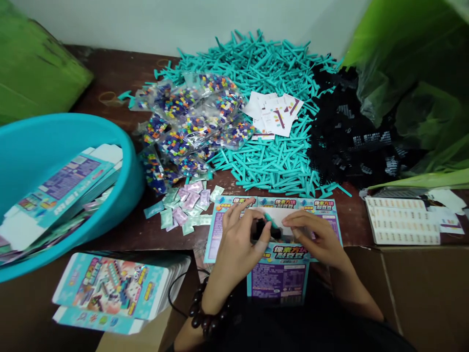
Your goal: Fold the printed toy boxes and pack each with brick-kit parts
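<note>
Left hand (234, 244): curled, fingertips pinching a teal plastic stick (268, 218), black pieces (261, 230) just below.
Right hand (315, 239): half-curled, fingertips on a white card (278, 217); grip unclear.
Under hands: flat printed carton (278, 286).
Beyond hands: foil sachets (186, 205), bagged colored blocks (190, 129), teal stick pile (264, 164) on the counter (110, 73).
Left of left hand: blue basin (124, 161) holding cartons.
</note>
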A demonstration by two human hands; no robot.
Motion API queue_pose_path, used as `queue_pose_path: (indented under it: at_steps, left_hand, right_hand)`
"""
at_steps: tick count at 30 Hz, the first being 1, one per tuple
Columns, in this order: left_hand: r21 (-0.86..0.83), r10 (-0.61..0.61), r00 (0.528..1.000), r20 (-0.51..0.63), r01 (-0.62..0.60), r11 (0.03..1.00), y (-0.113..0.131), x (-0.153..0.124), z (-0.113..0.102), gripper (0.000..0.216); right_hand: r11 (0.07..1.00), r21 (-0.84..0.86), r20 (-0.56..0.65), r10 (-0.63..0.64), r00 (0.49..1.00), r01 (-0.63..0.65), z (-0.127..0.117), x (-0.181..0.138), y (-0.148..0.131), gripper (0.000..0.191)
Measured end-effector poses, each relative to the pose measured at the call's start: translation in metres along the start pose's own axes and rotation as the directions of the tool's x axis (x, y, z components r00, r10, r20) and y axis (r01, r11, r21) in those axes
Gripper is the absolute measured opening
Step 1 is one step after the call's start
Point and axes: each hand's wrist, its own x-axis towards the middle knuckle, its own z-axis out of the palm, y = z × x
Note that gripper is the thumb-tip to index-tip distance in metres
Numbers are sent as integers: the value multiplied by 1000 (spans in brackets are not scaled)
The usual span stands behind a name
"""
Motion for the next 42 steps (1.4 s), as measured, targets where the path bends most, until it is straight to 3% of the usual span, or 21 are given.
queue_pose_path:
  at_steps: [5,9,15,20,23,29,34,37,40,42]
  left_hand:
    - [-234,-131,990,47,139,962,-2,0,1,7]
    - [-299,-124,986,111,152,942,-3,2,-1,18]
    - [-266,-35,996,84,56,962,-1,4,3,32]
    - [-241,96,995,-5,-94,966,1,2,4,35]
    - [-271,120,993,-18,-121,955,0,1,2,32]
    - [-302,70,983,167,-17,953,-2,-1,1,14]
    - [-274,93,953,288,-11,962,-6,-2,-4,19]
    - [-306,2,961,275,86,948,-13,-5,-8,37]
    - [-487,-185,957,225,274,829,-22,-18,-5,67]
    - [-615,-267,923,276,383,689,-25,-32,2,78]
  right_hand:
    - [999,-25,-106,26,994,-29,6,-4,-4,32]
    - [997,-24,-160,71,985,-75,10,-6,-5,30]
    - [996,-35,-111,83,990,-87,10,-6,-6,33]
    - [990,48,-252,143,957,-135,18,-15,-1,27]
    - [982,92,-335,187,924,-166,25,-22,4,20]
    - [980,108,-264,192,945,-169,32,-28,6,49]
    - [982,139,-235,161,959,-131,35,-31,8,55]
    - [980,147,-154,153,976,-130,33,-35,11,61]
    - [976,137,-63,177,982,-167,25,-40,13,66]
    - [965,135,8,225,974,-224,17,-41,14,64]
